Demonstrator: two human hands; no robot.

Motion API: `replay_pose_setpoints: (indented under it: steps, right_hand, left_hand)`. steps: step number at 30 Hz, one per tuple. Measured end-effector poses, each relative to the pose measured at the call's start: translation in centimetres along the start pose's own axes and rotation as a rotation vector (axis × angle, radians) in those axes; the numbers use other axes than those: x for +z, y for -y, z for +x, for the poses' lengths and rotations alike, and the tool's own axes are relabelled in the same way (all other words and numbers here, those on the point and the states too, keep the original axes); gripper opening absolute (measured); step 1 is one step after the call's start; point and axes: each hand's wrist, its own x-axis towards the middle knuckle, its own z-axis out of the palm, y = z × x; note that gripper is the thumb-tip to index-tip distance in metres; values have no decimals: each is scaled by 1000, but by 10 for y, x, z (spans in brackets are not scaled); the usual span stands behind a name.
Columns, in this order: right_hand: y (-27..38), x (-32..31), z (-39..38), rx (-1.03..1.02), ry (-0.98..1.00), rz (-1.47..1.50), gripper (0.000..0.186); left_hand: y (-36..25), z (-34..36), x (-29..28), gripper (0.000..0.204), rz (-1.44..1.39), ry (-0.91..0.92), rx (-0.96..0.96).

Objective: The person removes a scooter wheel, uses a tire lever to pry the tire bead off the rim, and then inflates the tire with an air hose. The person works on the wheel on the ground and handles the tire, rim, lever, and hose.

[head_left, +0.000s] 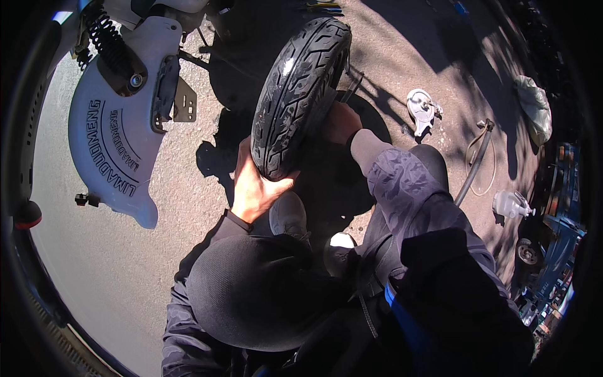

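Observation:
A black scooter wheel with a wet, grooved tyre stands upright in front of me, leaning a little to the right. My left hand grips the tyre's lower near end, thumb to the right and the other fingers round its left side. On the wheel's right side, my right hand reaches in at the hub area. Its fingers are in shadow and partly behind the wheel, so what they hold does not show. A dark round shape lies in shade beneath that hand.
To the left is a scooter's white mudguard with a black shock absorber. Rightward on the ground lie a silver brake plate, a metal bar, a clear plastic bottle and a white sack. A blue tool rack stands far right.

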Motion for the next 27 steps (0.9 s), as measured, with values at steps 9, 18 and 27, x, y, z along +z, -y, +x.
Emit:
replay_pose_setpoints:
  steps: [9,18,27]
  right_hand:
    - [30,-14,36,14,156,-156,36]
    - [13,17,31,-450,-128,-77,35]
    - [-2,44,55,-240,50,-16,40]
  left_hand:
    - [-47,38,-35,88,38,22,-101]
    - [-128,119,-61,93,457,314,-46]
    - [-127,146,-53,100,618,381,-108]
